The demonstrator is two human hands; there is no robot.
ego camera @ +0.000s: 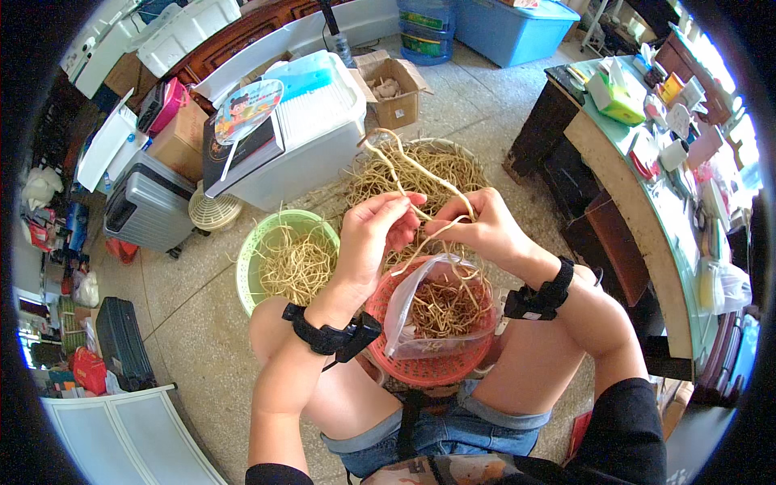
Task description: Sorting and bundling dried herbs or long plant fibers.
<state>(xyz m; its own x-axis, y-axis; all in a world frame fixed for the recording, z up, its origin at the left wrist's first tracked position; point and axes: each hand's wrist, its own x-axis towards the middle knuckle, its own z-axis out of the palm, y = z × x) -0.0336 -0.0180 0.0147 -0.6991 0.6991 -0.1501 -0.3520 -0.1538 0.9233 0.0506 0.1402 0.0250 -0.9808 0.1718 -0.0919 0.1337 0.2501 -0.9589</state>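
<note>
Between both hands is a long, pale, forked plant root (433,177), bent over at its top. My left hand (382,227) pinches one strand between thumb and fingers. Close beside it, my right hand (479,227) grips the other strands, with thin ends hanging down. Below the hands, a red plastic basket (403,371) holds a clear plastic bag (397,315) with darker brown root pieces (445,309) inside. A light green basket (244,267) at the left contains pale thin roots (297,264). Beyond my hands lies a large heap of roots (424,163) in a round container, partly hidden.
A clear storage bin (291,157) with a book and hand fan on top stands ahead left. An open cardboard box (394,100) is behind the heap. A cluttered glass-topped desk (655,176) curves along the right. A grey suitcase (148,203) stands left.
</note>
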